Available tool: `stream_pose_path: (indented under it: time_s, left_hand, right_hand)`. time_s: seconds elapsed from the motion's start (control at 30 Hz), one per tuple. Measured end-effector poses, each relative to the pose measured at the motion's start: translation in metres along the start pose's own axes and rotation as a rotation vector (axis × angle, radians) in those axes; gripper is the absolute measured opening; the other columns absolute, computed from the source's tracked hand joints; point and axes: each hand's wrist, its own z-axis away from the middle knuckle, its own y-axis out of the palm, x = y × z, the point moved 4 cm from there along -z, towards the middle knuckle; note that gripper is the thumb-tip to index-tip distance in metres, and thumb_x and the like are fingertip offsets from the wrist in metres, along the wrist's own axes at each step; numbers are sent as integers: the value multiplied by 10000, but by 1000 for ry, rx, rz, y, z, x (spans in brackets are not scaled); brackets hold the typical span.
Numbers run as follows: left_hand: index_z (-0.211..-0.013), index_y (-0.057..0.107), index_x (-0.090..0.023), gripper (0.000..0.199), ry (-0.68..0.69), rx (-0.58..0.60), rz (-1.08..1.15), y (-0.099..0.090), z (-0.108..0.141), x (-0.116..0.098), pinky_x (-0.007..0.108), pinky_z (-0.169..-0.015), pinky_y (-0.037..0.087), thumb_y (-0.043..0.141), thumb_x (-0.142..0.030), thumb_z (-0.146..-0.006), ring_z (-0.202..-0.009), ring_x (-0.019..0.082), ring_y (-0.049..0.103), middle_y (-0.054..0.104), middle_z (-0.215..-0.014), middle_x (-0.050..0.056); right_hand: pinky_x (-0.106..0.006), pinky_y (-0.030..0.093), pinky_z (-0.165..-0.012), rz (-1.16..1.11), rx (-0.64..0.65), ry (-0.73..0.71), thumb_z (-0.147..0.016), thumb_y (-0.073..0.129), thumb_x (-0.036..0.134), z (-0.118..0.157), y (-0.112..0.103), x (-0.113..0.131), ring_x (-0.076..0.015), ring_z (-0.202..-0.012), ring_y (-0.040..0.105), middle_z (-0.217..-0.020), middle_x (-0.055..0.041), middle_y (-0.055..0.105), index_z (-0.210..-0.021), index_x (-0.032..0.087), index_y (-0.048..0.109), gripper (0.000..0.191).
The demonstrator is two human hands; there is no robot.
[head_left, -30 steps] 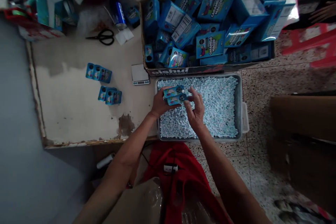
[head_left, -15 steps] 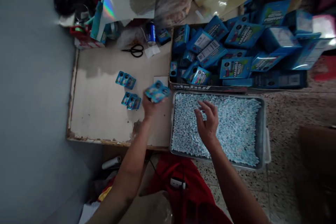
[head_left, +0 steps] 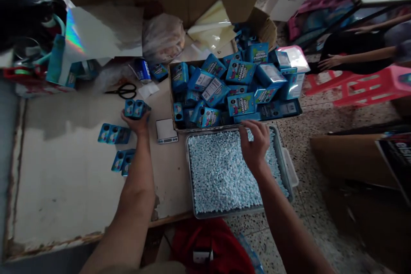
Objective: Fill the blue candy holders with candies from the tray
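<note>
Left hand (head_left: pixel 136 122): gripping small blue boxes (head_left: pixel 129 108) over the bench (head_left: pixel 64 188).
Right hand (head_left: pixel 255 141): fingers loosely parted, above the tray (head_left: pixel 229 213) of pellets (head_left: pixel 218 180).
Other small boxes (head_left: pixel 112 134): on the bench, just nearer the person than the left hand.

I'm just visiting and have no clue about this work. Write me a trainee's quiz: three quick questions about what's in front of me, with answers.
1. Which of the person's hands holds small blue boxes?

2. True or false: the scissors lie on the table.

3. What lies in the tray?
A) drink cans
B) small pale pellets
C) spoons

Key:
1. The left hand.
2. True.
3. B.
</note>
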Motion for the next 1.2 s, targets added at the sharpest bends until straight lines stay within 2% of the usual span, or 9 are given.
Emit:
stream_pose_path:
  time_s: [0.1, 0.2, 0.37, 0.47, 0.6, 0.73, 0.93, 1.13, 1.2]
  left_hand:
    - [-1470, 346, -128, 1027, -34, -254, -83, -20, 27, -15, 568, -1372, 210, 959, -191, -649, -1627, 372, 338, 520, -1519, 231]
    - [-1446, 462, -193, 774, 264, -272, -109, -8, 49, -77, 567, -1312, 346, 885, -324, -811, -1527, 367, 469, 547, -1501, 193]
    - [-1258, 640, -185, 625, 715, 269, -79, 101, 28, -206, 556, -1227, 415, 944, -354, -738, -1411, 395, 536, 646, -1340, 163]
    - [-995, 679, -183, 481, 736, 556, -99, 131, -1, -235, 474, -1102, 501, 982, -301, -641, -1189, 351, 647, 712, -1060, 99]
    - [-968, 642, -198, 504, 604, 560, 87, 70, 2, -211, 339, -941, 529, 981, -300, -609, -999, 241, 667, 694, -950, 9]
    - [-1066, 594, -222, 667, 286, 650, 441, 17, 81, -159, 295, -848, 548, 1012, -395, -575, -923, 204, 701, 708, -961, -5]
    - [-1133, 686, -248, 665, -147, 766, 846, 31, 213, -111, 344, -964, 576, 1003, -476, -595, -1050, 235, 746, 781, -1115, 28]
    - [-1115, 766, -224, 597, -417, 947, 863, 52, 278, -99, 414, -1046, 566, 941, -579, -669, -1213, 312, 725, 799, -1155, 67]
    - [-1175, 751, -230, 642, -439, 967, 868, 59, 295, -103, 398, -1058, 559, 950, -575, -670, -1236, 305, 715, 786, -1221, 60]
  right_hand:
    - [-627, 453, -1090, 150, 66, 7, -1035, 584, 539, -56, 21, 3, -362, -1194, 613, -1189, -157, 722, -1148, 232, 779, 381]
    - [-707, 383, -1105, 152, 109, 46, -996, 587, 667, -102, 57, 6, -435, -1286, 525, -1174, -199, 673, -996, 175, 765, 523]
    - [-702, 413, -1092, 65, 86, 85, -839, 730, 772, -134, 105, 4, -449, -1284, 536, -1144, -207, 667, -904, 169, 676, 608]
    - [-595, 510, -991, 5, 114, 225, -852, 734, 724, -125, 90, 5, -377, -1152, 634, -1056, -133, 695, -1036, 203, 639, 561]
    - [-421, 554, -835, -181, 45, 235, -884, 750, 614, -88, 30, 20, -251, -924, 678, -955, -33, 702, -1138, 272, 595, 453]
    - [-379, 577, -804, -441, 13, 242, -854, 801, 545, -34, -16, 24, -204, -861, 682, -989, -10, 711, -1143, 284, 616, 431]
    - [-368, 562, -842, -578, -24, 458, -806, 839, 487, 39, -45, 2, -189, -883, 667, -983, -4, 720, -1085, 256, 691, 391]
    - [-328, 533, -799, -640, -81, 757, -837, 794, 531, 81, -39, -27, -181, -872, 630, -959, -2, 673, -1074, 259, 631, 396]
    - [-323, 532, -811, -701, 44, 744, -936, 661, 593, 89, -26, -26, -183, -899, 614, -985, -9, 653, -1110, 269, 578, 377]
